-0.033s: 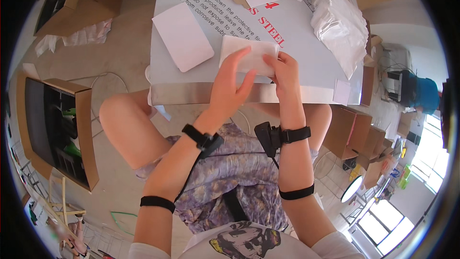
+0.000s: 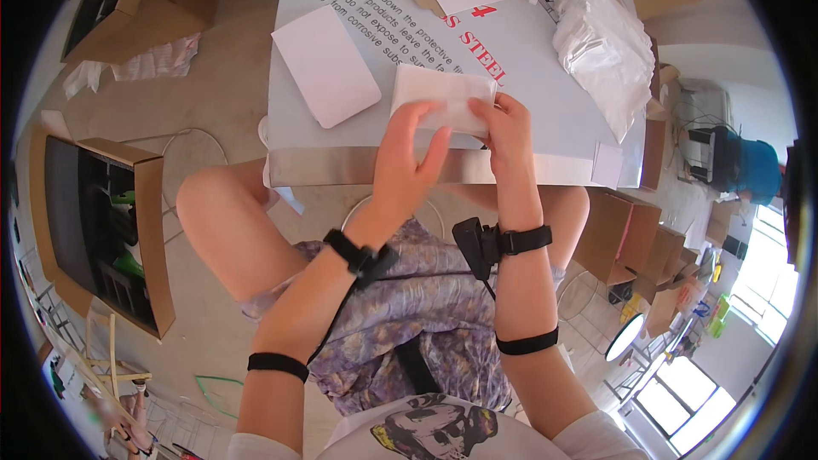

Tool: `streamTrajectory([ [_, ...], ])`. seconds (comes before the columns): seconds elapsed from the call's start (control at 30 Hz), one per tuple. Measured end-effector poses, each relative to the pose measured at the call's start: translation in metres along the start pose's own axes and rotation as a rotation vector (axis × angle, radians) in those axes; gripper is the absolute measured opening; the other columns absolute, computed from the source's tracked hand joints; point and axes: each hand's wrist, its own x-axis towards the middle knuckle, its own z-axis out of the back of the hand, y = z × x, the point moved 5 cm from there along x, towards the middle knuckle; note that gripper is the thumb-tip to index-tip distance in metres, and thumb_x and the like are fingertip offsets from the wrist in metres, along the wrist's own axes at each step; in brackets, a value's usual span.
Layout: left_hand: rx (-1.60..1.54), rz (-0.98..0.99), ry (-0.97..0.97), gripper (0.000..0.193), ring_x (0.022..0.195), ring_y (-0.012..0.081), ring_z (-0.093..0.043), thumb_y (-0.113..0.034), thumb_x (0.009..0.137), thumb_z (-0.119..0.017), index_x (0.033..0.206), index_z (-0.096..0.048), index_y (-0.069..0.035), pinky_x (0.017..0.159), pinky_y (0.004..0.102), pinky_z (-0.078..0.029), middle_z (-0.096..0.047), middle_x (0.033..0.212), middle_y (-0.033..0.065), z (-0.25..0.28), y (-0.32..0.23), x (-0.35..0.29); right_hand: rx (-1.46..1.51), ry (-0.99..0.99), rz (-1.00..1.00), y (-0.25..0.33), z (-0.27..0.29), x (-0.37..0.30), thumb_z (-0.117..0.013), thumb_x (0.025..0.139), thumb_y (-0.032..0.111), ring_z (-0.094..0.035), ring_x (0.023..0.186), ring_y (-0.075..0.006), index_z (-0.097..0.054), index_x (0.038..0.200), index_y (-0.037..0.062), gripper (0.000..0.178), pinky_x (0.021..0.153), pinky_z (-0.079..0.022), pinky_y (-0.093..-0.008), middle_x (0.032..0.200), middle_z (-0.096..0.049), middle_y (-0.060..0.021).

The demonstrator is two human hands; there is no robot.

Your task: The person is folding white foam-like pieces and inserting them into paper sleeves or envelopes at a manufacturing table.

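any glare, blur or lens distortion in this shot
Head view: windows at the right glare nearly white; head view: the fisheye bows the edges of the cardboard box at left, and the corners go black; head view: the plastic bag has a bright sheen; head view: the left hand looks slightly soft, perhaps blurred.

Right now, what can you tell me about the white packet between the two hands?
The white packet is flat and roughly rectangular, with a soft, thin-plastic look; any contents can't be made out. It lies at a slight slant over the table, near the edge closest to the person. The right hand pinches its right end, thumb on top, while the left hand reaches fingers over its left part. Whether it touches the tabletop is unclear.
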Motion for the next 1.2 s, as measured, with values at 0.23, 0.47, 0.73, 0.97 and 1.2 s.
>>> streamTrajectory([
  [0.23, -1.108, 0.612, 0.167, 0.076, 0.128, 0.028, -0.05, -0.063, 0.098, -0.038, 0.143, -0.042, -0.003, 0.104, 0.0433, -0.043, -0.051, 0.141, 0.0175, -0.025, 0.021, -0.068, 0.288, 0.157, 0.018, 0.012, 0.003, -0.049, -0.067, 0.086, 0.006, -0.067, 0.092, -0.0205, -0.06, 0.115, -0.0104, 0.034, 0.079, -0.055, -0.0323, 0.102, -0.068, -0.0131],
  [0.47, -1.28, 0.456, 0.16, 0.079, 0.121, 0.0266, -0.056, -0.065, 0.097, -0.039, 0.139, -0.044, 0.002, 0.099, 0.0438, -0.047, -0.054, 0.136, 0.0167, 0.015, -0.035, -0.1, 0.272, 0.266, 0.024, 0.021, 0.036, -0.147, -0.067, 0.088, 0.002, -0.065, 0.1, -0.0167, -0.058, 0.122, -0.0089, 0.036, 0.087, -0.051, -0.0278, 0.112, -0.067, -0.0131],
  [0.73, -0.683, 0.551, -0.107, 0.031, 0.091, 0.0078, -0.062, -0.017, 0.093, -0.069, 0.114, -0.065, 0.004, 0.079, 0.0251, -0.05, -0.069, 0.103, 0.0045, 0.039, -0.077, -0.179, 0.21, 0.523, -0.07, -0.004, 0.044, -0.215, -0.074, 0.083, 0.007, -0.059, 0.111, -0.0167, -0.054, 0.129, -0.0028, 0.051, 0.094, -0.047, -0.0308, 0.122, -0.063, -0.0114],
  [0.97, -0.46, 0.623, -0.047, 0.033, 0.089, 0.009, -0.063, -0.019, 0.093, -0.068, 0.115, -0.065, 0.005, 0.076, 0.0262, -0.052, -0.069, 0.103, 0.0057, 0.059, -0.088, -0.219, 0.516, 0.928, -0.411, -0.063, 0.024, -0.247, -0.082, 0.076, 0.02, -0.055, 0.123, -0.024, -0.047, 0.136, -0.0033, 0.074, 0.104, -0.044, -0.0405, 0.132, -0.057, -0.0148],
  [1.2, -0.358, 0.653, -0.149, 0.041, 0.07, 0.003, -0.055, -0.036, 0.097, -0.063, 0.095, -0.07, 0.004, 0.06, 0.0219, -0.044, -0.065, 0.079, -0.0007, 0.069, -0.075, -0.242, 0.264, 0.801, -0.455, -0.062, 0.013, -0.259, -0.07, 0.09, 0.013, -0.062, 0.111, -0.0196, -0.056, 0.129, -0.0031, 0.044, 0.096, -0.051, -0.0354, 0.122, -0.064, -0.0109],
])
